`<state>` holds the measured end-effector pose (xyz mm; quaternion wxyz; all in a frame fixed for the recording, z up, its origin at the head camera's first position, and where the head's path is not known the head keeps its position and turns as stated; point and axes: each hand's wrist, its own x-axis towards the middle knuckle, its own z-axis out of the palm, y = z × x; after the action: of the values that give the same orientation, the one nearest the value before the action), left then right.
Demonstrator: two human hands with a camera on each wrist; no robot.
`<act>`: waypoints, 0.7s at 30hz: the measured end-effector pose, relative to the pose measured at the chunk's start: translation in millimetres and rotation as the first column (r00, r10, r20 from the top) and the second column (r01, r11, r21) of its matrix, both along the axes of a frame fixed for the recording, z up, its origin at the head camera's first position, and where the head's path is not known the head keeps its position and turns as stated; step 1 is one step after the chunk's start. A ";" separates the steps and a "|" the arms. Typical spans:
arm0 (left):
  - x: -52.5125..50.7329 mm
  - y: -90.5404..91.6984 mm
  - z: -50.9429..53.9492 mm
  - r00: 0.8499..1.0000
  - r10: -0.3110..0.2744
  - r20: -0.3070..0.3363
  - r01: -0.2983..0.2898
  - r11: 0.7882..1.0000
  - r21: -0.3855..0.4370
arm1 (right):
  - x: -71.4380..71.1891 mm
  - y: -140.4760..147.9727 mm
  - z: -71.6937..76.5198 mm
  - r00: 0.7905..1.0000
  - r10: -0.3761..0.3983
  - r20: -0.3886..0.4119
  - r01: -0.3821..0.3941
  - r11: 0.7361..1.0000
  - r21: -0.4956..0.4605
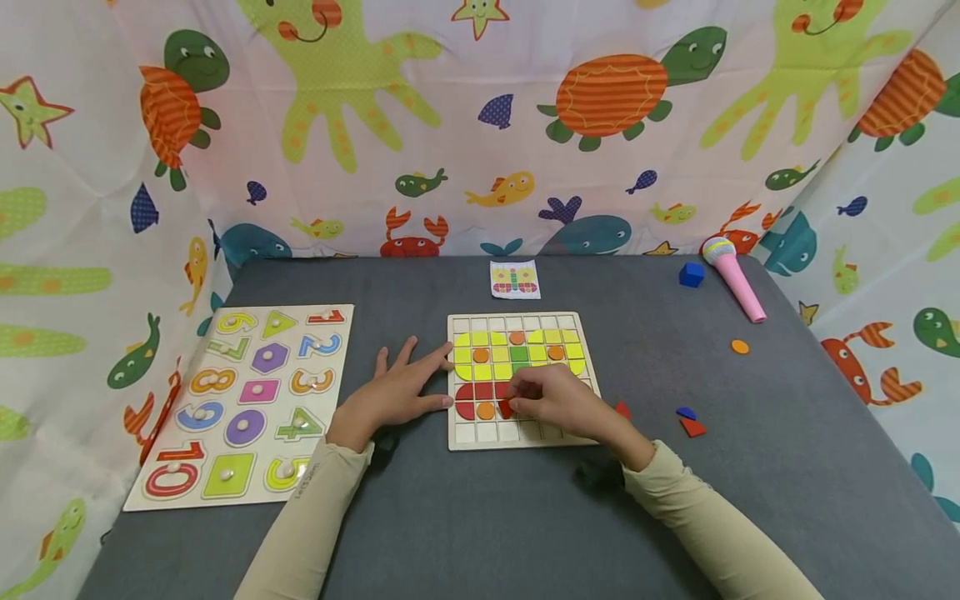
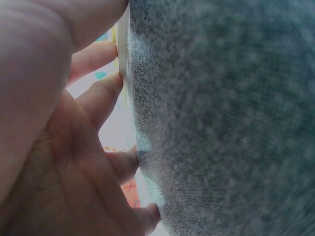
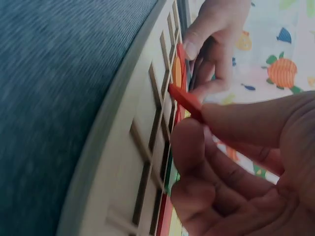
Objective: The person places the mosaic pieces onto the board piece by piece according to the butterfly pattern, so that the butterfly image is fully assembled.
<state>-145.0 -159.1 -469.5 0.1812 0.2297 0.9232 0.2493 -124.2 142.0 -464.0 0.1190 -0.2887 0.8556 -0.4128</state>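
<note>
Between the thumb and fingertips of my right hand [image 1: 558, 402] is a small flat red piece [image 3: 187, 102], held tilted over the lower middle of a wooden grid board [image 1: 487, 432]. Yellow, orange, green and red pieces fill many of the board's squares; its bottom row is bare where visible. My right hand hides part of the lower right squares. With fingers spread, my left hand [image 1: 392, 393] rests on the grey table and touches the board's left edge with its thumb and fingertips. Behind the board lies a small card [image 1: 515, 280] with a coloured grid picture.
A number-and-shape puzzle board [image 1: 243, 400] lies at the left. To the right are a red piece [image 1: 622, 410], a blue piece [image 1: 686, 412], a red triangle [image 1: 693, 427] and an orange disc [image 1: 739, 347]. A blue cube [image 1: 692, 275] and pink toy microphone [image 1: 738, 283] stand farther back.
</note>
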 end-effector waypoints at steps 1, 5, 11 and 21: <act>0.0 0.2 0.0 1.000 -0.001 0.001 0.001 1.000 -0.001 | 0.4 -1.7 -0.4 1.000 -0.004 -0.005 0.004 1.000 0.009; -0.4 0.4 -1.0 1.000 0.002 0.004 -0.002 1.000 -0.003 | 0.9 -7.0 -1.9 0.999 0.003 -0.050 0.000 0.998 0.058; -2.5 -0.5 -4.6 1.000 0.002 0.002 -0.002 1.000 0.000 | 2.5 -12.0 -1.9 0.991 0.034 -0.131 -0.018 0.993 0.121; -1.4 0.3 -3.3 1.000 0.002 -0.003 -0.002 1.000 -0.001 | 3.4 -14.8 -1.7 0.985 0.035 -0.167 -0.012 0.990 0.139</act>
<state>-146.4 -158.8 -472.7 0.1799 0.2292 0.9238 0.2485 -120.8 127.2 -465.6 0.0706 -0.3239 0.8855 -0.3254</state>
